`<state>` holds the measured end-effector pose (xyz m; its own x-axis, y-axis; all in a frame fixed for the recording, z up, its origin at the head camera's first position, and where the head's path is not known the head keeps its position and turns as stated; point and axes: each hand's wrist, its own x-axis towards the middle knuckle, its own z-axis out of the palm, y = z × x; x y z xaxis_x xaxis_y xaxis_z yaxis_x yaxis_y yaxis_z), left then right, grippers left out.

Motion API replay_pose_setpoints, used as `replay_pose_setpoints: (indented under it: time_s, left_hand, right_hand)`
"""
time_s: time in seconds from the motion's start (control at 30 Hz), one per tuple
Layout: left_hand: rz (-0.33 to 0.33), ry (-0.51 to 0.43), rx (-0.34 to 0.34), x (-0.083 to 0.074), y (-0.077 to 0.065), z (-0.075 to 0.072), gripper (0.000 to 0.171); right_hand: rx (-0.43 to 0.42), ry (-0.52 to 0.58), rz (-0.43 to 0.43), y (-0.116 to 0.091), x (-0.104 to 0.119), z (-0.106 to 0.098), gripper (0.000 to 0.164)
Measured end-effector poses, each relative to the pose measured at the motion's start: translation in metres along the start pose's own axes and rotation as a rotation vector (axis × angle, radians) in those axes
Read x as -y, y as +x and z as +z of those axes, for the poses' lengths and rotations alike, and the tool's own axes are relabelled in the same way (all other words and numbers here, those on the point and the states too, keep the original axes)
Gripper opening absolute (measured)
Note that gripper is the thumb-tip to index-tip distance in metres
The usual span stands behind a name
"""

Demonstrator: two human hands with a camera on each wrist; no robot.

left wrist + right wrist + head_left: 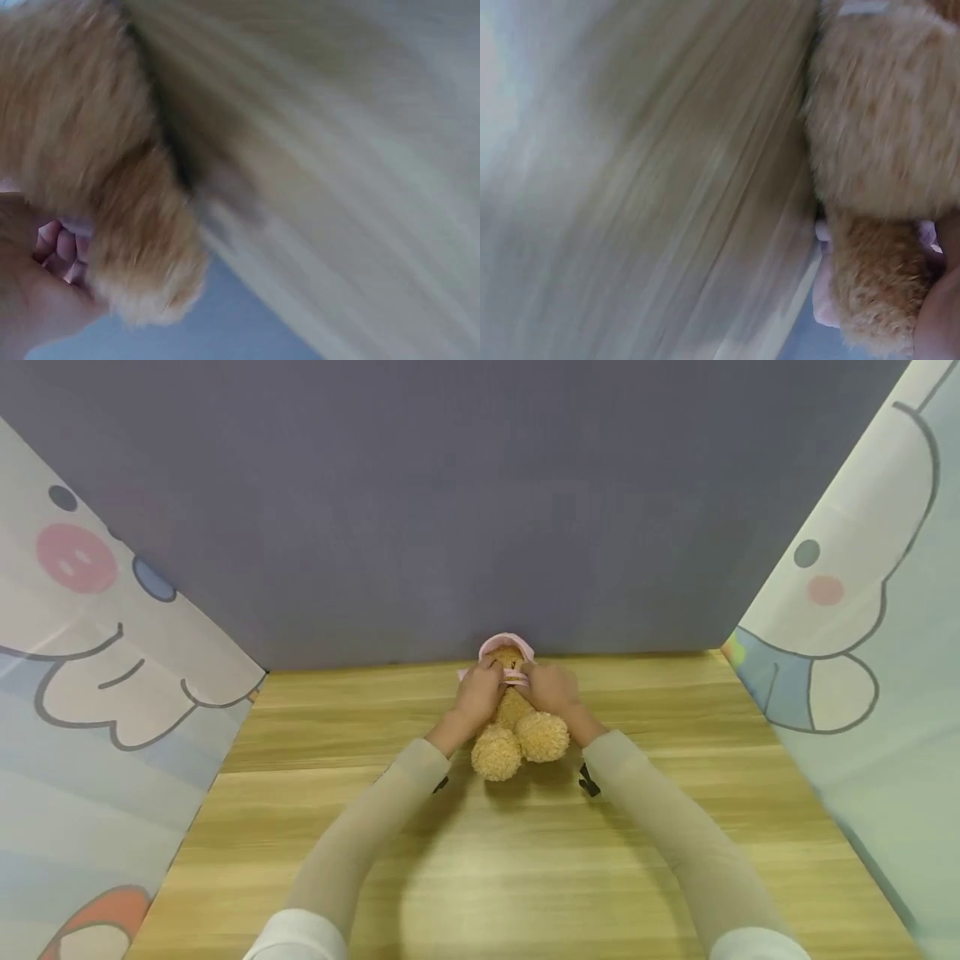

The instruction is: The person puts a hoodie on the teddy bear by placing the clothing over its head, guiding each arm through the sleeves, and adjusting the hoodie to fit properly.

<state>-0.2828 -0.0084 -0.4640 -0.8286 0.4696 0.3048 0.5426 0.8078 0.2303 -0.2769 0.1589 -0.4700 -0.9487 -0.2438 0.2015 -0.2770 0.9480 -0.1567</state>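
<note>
A tan plush bear (513, 706) is near the back edge of the wooden table, its two fluffy feet toward me. A pink hat (504, 642) frames its head, and a pink strap (516, 677) crosses below the face. My left hand (480, 692) and right hand (553, 687) grip the strap from either side at the bear's neck. In the left wrist view, curled fingers (66, 251) show behind the bear's furry arm (150, 240). Another furry arm (877, 281) shows in the right wrist view, where the hand is mostly cut off by the frame.
The wooden table (480, 860) stretches toward me under both forearms. A grey upright panel (480, 510) stands right behind the bear. Cloth walls with cartoon animals, left (150, 693) and right (847, 652), flank the table.
</note>
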Motion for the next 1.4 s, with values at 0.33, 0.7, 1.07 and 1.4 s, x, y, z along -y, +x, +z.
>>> replay_pose_setpoints:
  time_s: [0.33, 0.7, 1.07, 1.4]
  left_hand:
    - [-0.010, 0.048, -0.077, 0.011, -0.002, 0.002, 0.045]
    - [-0.073, 0.234, 0.194, 0.023, 0.003, -0.006, 0.057]
    - [0.001, 0.272, 0.145, 0.012, 0.005, -0.008, 0.037]
    - [-0.061, 0.256, 0.192, 0.008, 0.009, -0.010, 0.043]
  right_hand:
    - [-0.004, -0.023, -0.034, -0.002, -0.005, -0.003, 0.035]
    - [-0.087, -0.125, -0.309, -0.007, -0.029, -0.006, 0.036]
    - [0.008, -0.130, -0.043, -0.006, -0.032, -0.008, 0.051]
    - [0.197, -0.081, 0.030, 0.005, -0.028, -0.024, 0.060]
